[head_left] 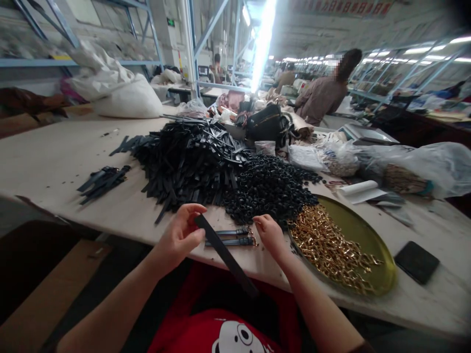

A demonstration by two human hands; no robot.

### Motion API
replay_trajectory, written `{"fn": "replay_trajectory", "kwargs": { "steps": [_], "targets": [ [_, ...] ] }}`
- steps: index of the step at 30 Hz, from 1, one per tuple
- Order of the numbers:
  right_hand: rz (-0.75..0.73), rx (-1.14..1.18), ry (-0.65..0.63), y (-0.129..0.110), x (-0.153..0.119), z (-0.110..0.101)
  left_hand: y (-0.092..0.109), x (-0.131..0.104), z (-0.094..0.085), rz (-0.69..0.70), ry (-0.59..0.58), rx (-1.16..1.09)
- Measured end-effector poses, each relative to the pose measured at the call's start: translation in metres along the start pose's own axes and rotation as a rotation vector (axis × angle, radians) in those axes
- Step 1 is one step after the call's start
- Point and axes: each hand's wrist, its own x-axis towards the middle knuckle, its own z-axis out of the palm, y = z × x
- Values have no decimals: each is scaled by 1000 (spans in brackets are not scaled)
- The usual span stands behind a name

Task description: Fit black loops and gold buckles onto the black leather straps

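Observation:
My left hand (pixel 184 235) pinches one end of a flat black strap (pixel 226 257), whose other end slants down over the table edge toward my lap. My right hand (pixel 271 239) has its fingertips together beside two finished-looking black straps (pixel 230 241) with gold fittings at their ends; whatever it pinches is too small to make out. Just beyond both hands rises a large heap of black straps (pixel 191 157). Against it lies a pile of small black loops (pixel 267 189). To the right, a round gold tray (pixel 382 255) bears many small gold metal clasps (pixel 327 245).
A small bundle of black straps (pixel 103 181) lies at the left. On the right rests a dark flat square object (pixel 417 262). Plastic bags (pixel 434 166), a black bag (pixel 267 122) and a white sack (pixel 125 93) stand farther back. A person (pixel 324 95) is beyond the table.

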Motion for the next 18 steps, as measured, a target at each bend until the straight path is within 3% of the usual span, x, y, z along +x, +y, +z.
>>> {"fn": "replay_trajectory", "kwargs": {
  "steps": [3, 6, 10, 18],
  "targets": [
    [-33, -44, -57, 3, 12, 8, -24, 1, 28, -284, -65, -368],
    [-41, -92, -90, 6, 12, 13, -48, 3, 55, -451, -66, -544],
    [-39, -122, -125, 16, -1, 10, -64, 10, 73, -506, -71, -572],
    [56, -68, -133, 29, -17, 4, -69, 37, 82, -560, -95, -484]
  ]
}}
